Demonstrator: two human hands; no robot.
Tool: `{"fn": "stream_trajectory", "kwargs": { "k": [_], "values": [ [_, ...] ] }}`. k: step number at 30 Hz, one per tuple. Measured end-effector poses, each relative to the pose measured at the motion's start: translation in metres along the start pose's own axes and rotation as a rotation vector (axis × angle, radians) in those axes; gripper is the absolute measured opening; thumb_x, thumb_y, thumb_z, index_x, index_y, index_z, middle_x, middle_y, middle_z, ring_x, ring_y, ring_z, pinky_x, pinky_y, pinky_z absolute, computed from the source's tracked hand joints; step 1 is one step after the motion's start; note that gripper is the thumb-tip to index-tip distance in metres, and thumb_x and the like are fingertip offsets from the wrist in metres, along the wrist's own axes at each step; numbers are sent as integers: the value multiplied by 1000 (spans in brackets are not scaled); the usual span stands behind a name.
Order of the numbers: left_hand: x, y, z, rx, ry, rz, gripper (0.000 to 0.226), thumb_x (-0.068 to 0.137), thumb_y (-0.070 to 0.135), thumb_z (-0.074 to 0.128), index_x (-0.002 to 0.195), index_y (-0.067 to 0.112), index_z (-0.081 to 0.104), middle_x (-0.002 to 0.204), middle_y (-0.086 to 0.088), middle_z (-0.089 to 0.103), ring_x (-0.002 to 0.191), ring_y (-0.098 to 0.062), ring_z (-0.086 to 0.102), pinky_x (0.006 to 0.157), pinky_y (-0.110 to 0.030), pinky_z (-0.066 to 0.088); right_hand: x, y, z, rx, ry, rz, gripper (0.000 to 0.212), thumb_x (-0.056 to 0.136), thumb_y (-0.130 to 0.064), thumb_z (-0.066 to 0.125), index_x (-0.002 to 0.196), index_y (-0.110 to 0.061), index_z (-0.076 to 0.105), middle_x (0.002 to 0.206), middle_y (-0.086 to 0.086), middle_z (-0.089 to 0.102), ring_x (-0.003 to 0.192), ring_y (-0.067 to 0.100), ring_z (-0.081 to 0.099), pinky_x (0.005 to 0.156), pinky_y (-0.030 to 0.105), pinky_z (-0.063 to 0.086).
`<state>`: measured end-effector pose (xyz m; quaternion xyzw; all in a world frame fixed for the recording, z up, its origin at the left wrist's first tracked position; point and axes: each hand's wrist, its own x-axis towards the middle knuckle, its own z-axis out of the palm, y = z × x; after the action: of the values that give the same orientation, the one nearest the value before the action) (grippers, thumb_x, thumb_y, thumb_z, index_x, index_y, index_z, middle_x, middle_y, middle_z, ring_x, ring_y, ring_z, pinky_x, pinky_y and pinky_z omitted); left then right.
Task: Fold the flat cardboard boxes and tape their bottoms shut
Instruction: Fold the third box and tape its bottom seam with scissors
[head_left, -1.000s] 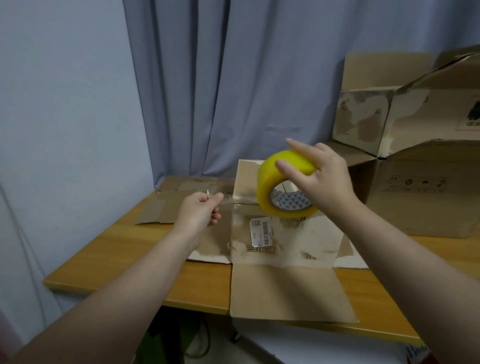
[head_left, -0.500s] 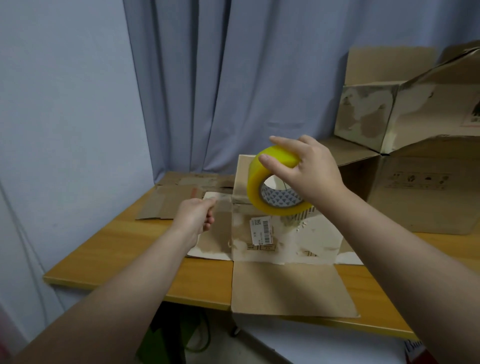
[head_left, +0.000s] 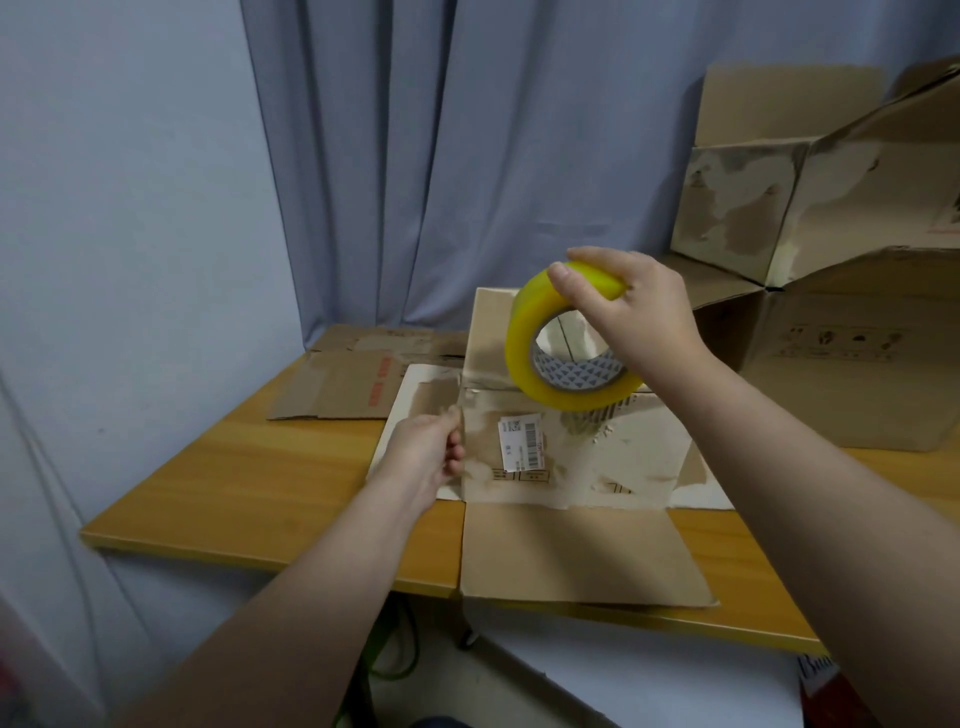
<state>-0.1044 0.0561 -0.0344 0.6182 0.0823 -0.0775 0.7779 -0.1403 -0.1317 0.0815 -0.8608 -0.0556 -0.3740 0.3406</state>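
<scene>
The flat cardboard box (head_left: 571, 467) lies at the centre of the frame on the wooden table (head_left: 260, 467), flaps spread. Its lower flap hangs over the table's front edge and its far flap tilts up toward the curtain (head_left: 467, 156). A white barcode label (head_left: 521, 441) sits on its middle panel. Bare tabletop runs to the left of the box, as far as the table's left edge by the wall (head_left: 130, 208). At upper left of the box a second flattened carton (head_left: 343, 384) lies touching it. To the right, two folded-up boxes (head_left: 857, 364) stand stacked, crowding the right flap.

Above the box the yellow tape roll (head_left: 522, 332) hangs upright and clear of the cardboard. The right hand (head_left: 644, 317) grips it, fingers curled over the top rim. The left hand (head_left: 423, 457) sits at the box's left crease, fingers curled and thumb pressed against forefinger. The spot is blurred, so I cannot tell what it pinches.
</scene>
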Motion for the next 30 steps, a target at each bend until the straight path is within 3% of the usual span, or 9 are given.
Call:
{"fn": "stream_trajectory", "kwargs": {
  "k": [8,11,13,15,18,20,24,27,30],
  "values": [
    [-5,-8,-11,76,-90,-245,19,94,23,58,84,7,58,66,-3,49,56,-10,42,42,-17,38,-4,-2,0,4,-4,0,51,83,-62,58,119,-28,66,111,4,65,106,18,58,93,35,46],
    [1,-20,-18,218,52,-92,17,93,20,59,104,7,62,77,-3,55,63,-12,48,54,-23,41,-6,-2,0,23,-8,-1,55,79,-65,56,119,-28,66,112,3,65,107,17,57,93,35,46],
    [2,-15,-13,214,169,159,25,98,27,48,117,14,60,100,-2,62,89,-16,58,76,-28,47,-6,-2,0,33,-3,-2,56,78,-66,55,119,-28,66,112,2,65,107,17,58,94,37,47],
    [-3,-1,0,66,57,313,41,102,42,31,129,20,53,133,0,55,124,-16,49,105,-33,35,-6,-1,0,49,1,9,58,76,-68,55,117,-29,66,111,2,66,106,17,58,94,38,47],
    [-15,7,21,-37,-241,285,75,88,73,11,148,31,29,153,8,31,141,-14,27,117,-39,15,-5,-1,0,71,2,33,64,70,-74,51,115,-31,67,110,-1,66,105,16,59,93,38,48],
    [-19,-4,25,30,-223,261,77,84,78,8,148,39,24,156,12,21,145,-13,16,118,-42,10,-5,1,0,79,2,37,64,69,-75,51,114,-32,67,110,-2,66,105,15,59,93,39,49],
    [-12,-29,5,114,-264,197,68,92,66,13,148,31,28,150,9,36,141,-15,29,116,-37,23,-3,3,-1,81,-3,36,63,71,-75,51,115,-32,67,111,-3,66,106,15,59,94,36,48],
    [-4,-16,-11,273,-272,454,39,102,32,38,140,39,37,135,23,46,122,11,41,94,-7,37,-2,5,0,82,-9,34,55,76,-69,56,115,-32,67,111,-2,66,106,15,59,94,34,47],
    [10,5,-25,682,-333,795,58,96,6,51,140,39,33,150,20,28,136,9,25,105,-4,22,-1,5,-1,91,-7,37,53,76,-68,56,113,-32,68,110,-3,67,105,14,59,94,35,48]
  ]
}}
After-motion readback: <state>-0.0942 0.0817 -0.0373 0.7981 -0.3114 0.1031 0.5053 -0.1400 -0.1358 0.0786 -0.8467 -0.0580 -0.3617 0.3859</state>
